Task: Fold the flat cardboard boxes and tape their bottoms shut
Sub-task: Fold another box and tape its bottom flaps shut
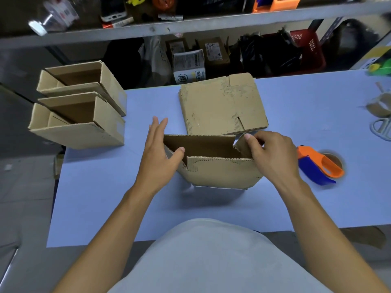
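A cardboard box (pixel 220 172) stands opened up on the blue table (pixel 118 199), its flaps pointing up. My left hand (pixel 160 153) lies flat against the box's left end with straight fingers, the thumb on the left flap. My right hand (pixel 273 155) pinches the small right flap between thumb and fingers. Behind the box lies a stack of flat cardboard boxes (pixel 222 104). An orange and blue tape dispenser (pixel 319 166) rests on the table to the right of my right hand.
Two folded boxes (pixel 84 115) stand at the table's left edge, openings up. Tape roll cores (pixel 380 115) lie at the far right. A metal shelf (pixel 190 26) with clutter runs behind the table, with packages and a red basket (pixel 306 49) below it.
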